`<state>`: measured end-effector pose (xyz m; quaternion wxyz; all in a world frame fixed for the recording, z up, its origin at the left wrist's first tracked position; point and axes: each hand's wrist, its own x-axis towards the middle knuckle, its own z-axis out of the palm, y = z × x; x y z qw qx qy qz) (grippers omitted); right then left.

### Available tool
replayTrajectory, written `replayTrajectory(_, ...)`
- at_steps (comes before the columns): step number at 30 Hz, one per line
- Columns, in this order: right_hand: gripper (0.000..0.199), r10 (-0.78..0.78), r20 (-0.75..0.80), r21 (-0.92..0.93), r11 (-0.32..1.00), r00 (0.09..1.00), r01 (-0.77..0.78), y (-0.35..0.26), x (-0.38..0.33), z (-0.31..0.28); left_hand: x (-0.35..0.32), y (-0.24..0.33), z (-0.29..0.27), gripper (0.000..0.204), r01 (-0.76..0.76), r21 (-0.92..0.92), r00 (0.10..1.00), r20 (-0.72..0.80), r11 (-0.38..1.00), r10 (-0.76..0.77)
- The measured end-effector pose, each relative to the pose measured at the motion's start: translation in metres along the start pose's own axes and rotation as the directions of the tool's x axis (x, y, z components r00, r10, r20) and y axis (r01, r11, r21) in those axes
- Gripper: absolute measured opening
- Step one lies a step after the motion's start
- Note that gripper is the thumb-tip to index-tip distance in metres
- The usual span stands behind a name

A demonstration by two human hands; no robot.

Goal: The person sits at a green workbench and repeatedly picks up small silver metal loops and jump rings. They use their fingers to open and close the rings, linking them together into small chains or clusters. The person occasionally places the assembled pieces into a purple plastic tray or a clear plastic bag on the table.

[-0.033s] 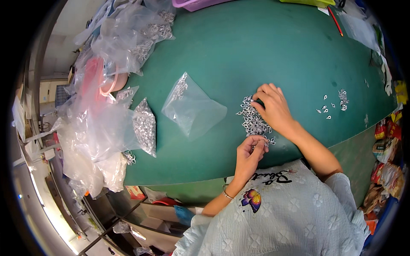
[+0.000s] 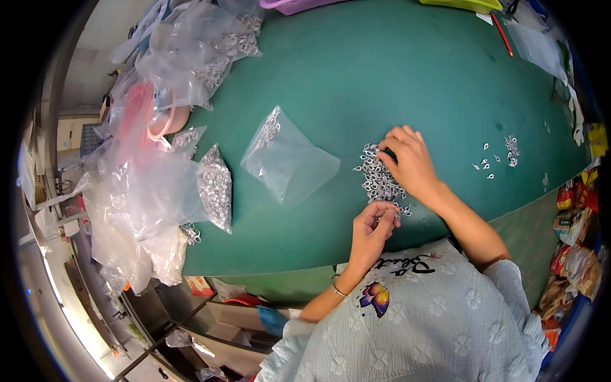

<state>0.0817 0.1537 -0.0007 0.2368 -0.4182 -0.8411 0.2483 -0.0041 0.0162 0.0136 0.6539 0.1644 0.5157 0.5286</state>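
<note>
A pile of small silver metal pieces (image 2: 377, 177) lies on the green table (image 2: 382, 83). My right hand (image 2: 412, 164) rests palm down on the pile's far right side, fingertips touching the pieces. At the pile's near edge, my left hand (image 2: 373, 226) is curled, its fingertips pinching a few of the silver pieces. A clear plastic bag (image 2: 293, 162) with a few pieces in one corner lies flat just left of the pile.
A bag packed with silver pieces (image 2: 215, 186) leans against a heap of clear plastic bags (image 2: 127, 197) at the left edge, beside a pink container (image 2: 147, 118). A few loose pieces (image 2: 503, 153) lie to the right. Snack packets (image 2: 569, 223) hang at the right rim.
</note>
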Motion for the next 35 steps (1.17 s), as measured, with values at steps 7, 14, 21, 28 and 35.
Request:
replayTrajectory(7, 0.004, 0.063, -0.125, 0.184, 0.982, 0.99, -0.039, -0.009, -0.01, -0.015, 0.002, 0.006, -0.014, 0.012, -0.056, -0.081, 0.998, -0.004, 0.995, 0.056)
replayTrajectory(14, 0.009, 0.345, 0.201, 0.881, 0.345, 0.917, -0.323, -0.032, -0.025, -0.039, 0.002, 0.021, -0.014, 0.012, -0.113, -0.138, 0.993, -0.041, 0.984, 0.108)
replayTrajectory(21, 0.01, 0.319, 0.357, 0.893, 0.16, 0.878, -0.421, -0.027, -0.029, -0.044, 0.002, 0.02, -0.012, 0.012, -0.149, -0.173, 0.989, 0.0, 0.974, 0.151)
replayTrajectory(28, 0.011, 0.179, 0.131, 0.184, 0.962, 0.975, -0.201, -0.016, -0.015, -0.032, 0.004, 0.012, -0.02, 0.013, -0.095, -0.168, 0.995, -0.015, 0.981, 0.094)
replayTrajectory(35, 0.02, -0.119, 0.15, -0.076, 0.988, 0.981, 0.131, -0.004, 0.026, -0.003, 0.008, 0.009, -0.023, 0.014, -0.041, -0.178, 0.999, -0.013, 0.983, 0.039)
